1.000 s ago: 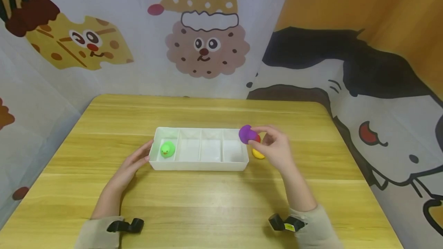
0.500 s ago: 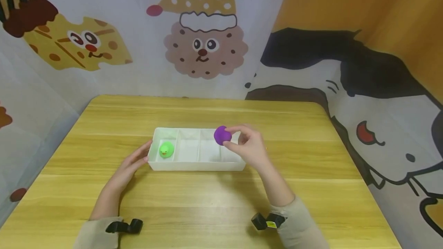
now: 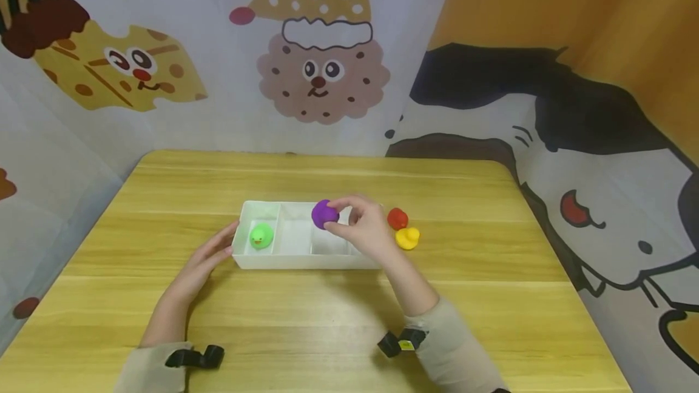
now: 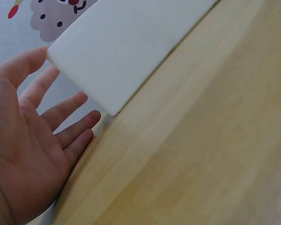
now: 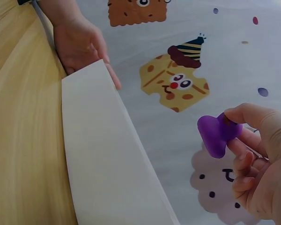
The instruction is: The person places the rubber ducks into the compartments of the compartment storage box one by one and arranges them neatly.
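Observation:
Between thumb and fingers my right hand (image 3: 364, 228) pinches a purple rubber duck (image 3: 324, 214), held above the white divided box (image 3: 295, 262) near its middle compartments. The right wrist view shows the purple duck (image 5: 217, 133) raised clear of the box's rim. A green rubber duck (image 3: 261, 236) sits in the leftmost compartment. My left hand (image 3: 202, 265) rests at the box's left end; in the left wrist view the fingers are spread and fairly straight, with the thumb touching the box corner. The rightmost compartment is partly hidden behind my right hand.
To the right of the box, a red rubber duck (image 3: 397, 219) and a yellow rubber duck (image 3: 407, 238) stand close together on the wooden table (image 3: 327, 332). A printed cloth (image 3: 218, 132) hangs behind the table.
My right hand has carried the purple duck leftward, from the box's right end to above its middle. The red and yellow ducks have come into full view. My left hand stays put.

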Demonstrator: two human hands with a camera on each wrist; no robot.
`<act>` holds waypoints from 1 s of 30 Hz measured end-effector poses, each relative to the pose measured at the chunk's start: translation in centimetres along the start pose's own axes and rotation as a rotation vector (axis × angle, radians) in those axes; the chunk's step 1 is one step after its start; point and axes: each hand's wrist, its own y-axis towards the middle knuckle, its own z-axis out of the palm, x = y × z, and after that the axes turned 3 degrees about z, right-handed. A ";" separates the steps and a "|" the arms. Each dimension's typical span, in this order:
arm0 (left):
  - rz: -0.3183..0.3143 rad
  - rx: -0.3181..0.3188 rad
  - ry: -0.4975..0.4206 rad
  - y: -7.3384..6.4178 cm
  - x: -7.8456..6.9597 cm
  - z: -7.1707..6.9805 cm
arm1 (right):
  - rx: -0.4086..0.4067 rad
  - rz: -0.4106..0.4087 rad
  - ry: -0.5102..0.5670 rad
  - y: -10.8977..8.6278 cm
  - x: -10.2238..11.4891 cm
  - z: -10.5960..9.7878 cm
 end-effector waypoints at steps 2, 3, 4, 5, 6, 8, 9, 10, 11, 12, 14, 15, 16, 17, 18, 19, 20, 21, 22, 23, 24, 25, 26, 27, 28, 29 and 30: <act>-0.002 0.000 0.003 0.0 0.0 0.0 | 0.019 0.012 -0.007 0.2 0.0 0.4; -0.005 -0.001 0.006 0.0 0.0 0.0 | 0.026 0.016 -0.010 0.3 0.0 0.6; -0.007 -0.001 0.008 0.0 0.1 0.0 | 0.037 0.017 -0.006 0.4 0.0 0.7; -0.008 -0.001 0.009 0.0 0.1 0.0 | 0.046 0.017 -0.006 0.5 0.0 0.9; -0.008 -0.001 0.010 0.0 0.1 0.0 | 0.052 0.015 -0.006 0.6 0.0 1.1; -0.007 0.001 0.012 0.0 0.0 0.1 | 0.069 0.013 -0.006 0.8 -0.2 1.6; -0.009 0.001 0.012 -0.1 0.0 0.1 | 0.077 0.010 -0.009 1.0 -0.2 1.8; -0.008 0.000 0.011 -0.1 0.0 0.1 | 0.083 0.007 -0.014 1.1 -0.3 2.0; -0.009 0.001 0.010 -0.1 0.0 0.1 | 0.087 0.006 -0.020 1.2 -0.4 2.2; -0.008 0.001 0.010 -0.1 0.0 0.0 | 0.093 0.007 -0.023 1.3 -0.5 2.4; -0.013 0.001 0.008 -0.1 -0.1 0.0 | 0.105 0.008 -0.028 1.6 -0.7 2.7; -0.013 0.002 0.008 -0.1 -0.1 0.0 | 0.110 0.013 -0.031 1.7 -0.8 2.9; -0.012 0.002 0.008 0.0 -0.1 0.0 | 0.115 0.017 -0.031 1.8 -0.9 3.1; -0.010 0.004 0.008 0.0 -0.1 0.0 | 0.123 0.021 -0.032 1.9 -1.1 3.3; -0.009 0.005 0.008 0.0 -0.1 -0.1 | 0.130 0.023 -0.033 2.0 -1.2 3.5; -0.008 0.005 0.008 0.0 -0.1 -0.1 | 0.138 0.025 -0.035 2.2 -1.3 3.7; -0.008 0.004 0.008 0.0 -0.1 -0.1 | 0.146 0.027 -0.036 2.3 -1.4 3.8; -0.006 0.004 0.008 0.0 -0.1 -0.1 | 0.151 0.028 -0.042 2.4 -1.6 4.0; -0.005 0.004 0.008 0.0 -0.1 -0.1 | 0.156 0.027 -0.044 2.4 -1.7 4.2; -0.003 0.005 0.008 0.0 0.0 -0.1 | 0.161 0.028 -0.048 2.5 -1.8 4.4; -0.001 0.006 0.008 0.0 0.0 -0.1 | 0.165 0.027 -0.051 2.6 -1.9 4.5; 0.001 0.006 0.008 0.0 0.0 0.0 | 0.171 0.028 -0.054 2.7 -2.1 4.7; 0.002 0.006 0.007 0.0 0.0 0.0 | 0.174 0.027 -0.055 2.8 -2.2 4.9; 0.004 0.006 0.006 0.0 -0.1 0.0 | 0.178 0.027 -0.059 2.8 -2.4 5.0; 0.004 0.006 0.006 0.0 -0.1 0.0 | 0.182 0.027 -0.062 2.9 -2.5 5.1; 0.005 0.006 0.004 0.0 -0.1 0.0 | 0.187 0.026 -0.067 2.9 -2.6 5.3; 0.004 0.006 0.004 0.0 -0.1 0.0 | 0.189 0.024 -0.071 3.0 -2.8 5.4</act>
